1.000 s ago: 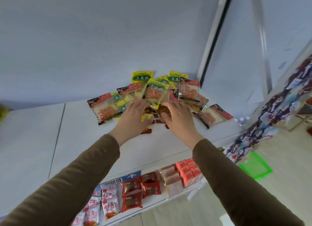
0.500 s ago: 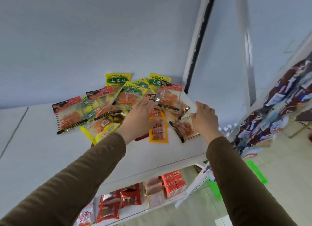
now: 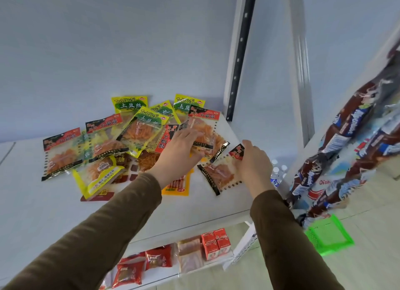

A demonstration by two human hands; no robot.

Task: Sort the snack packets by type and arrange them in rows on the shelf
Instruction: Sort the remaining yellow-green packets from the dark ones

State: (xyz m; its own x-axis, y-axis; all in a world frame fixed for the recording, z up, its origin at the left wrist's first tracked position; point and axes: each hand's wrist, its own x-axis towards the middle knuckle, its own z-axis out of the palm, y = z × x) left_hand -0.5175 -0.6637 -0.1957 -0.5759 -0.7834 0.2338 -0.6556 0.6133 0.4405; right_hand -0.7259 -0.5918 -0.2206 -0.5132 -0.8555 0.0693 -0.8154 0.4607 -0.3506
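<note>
From the head camera, the snack packets (image 3: 138, 138) lie in a loose, overlapping heap across the middle of the frame, on the white shelf (image 3: 205, 205), not yet in rows. Yellow-and-green packets sit toward the back of the heap, red-and-black topped ones are scattered left and right, and an orange packet (image 3: 179, 184) peeks out under the left wrist.

These look like thin, flat, clear-fronted pouches: light, floppy, and I would guess slick enough to slide over one another. Their sealed top or side edges seem the best places to pinch, since a flat press would only push them about.

The left hand (image 3: 180, 153) reaches in from the lower left, palm down, its fingers fairly straight and laid over a red-topped packet (image 3: 203, 127) at the centre; I cannot tell whether the thumb is hooked under it. The right hand (image 3: 253, 162) comes up from the lower right with its back to the camera, fingers curled at the upper corner of another red-and-black packet (image 3: 220, 173) lying apart at the heap's right edge, seemingly pinching that corner.

Below, at the bottom centre, a lower shelf carries red packets (image 3: 138, 268) and small red cartons (image 3: 216, 244). A green basket (image 3: 329, 235) sits on the floor at lower right.
</note>
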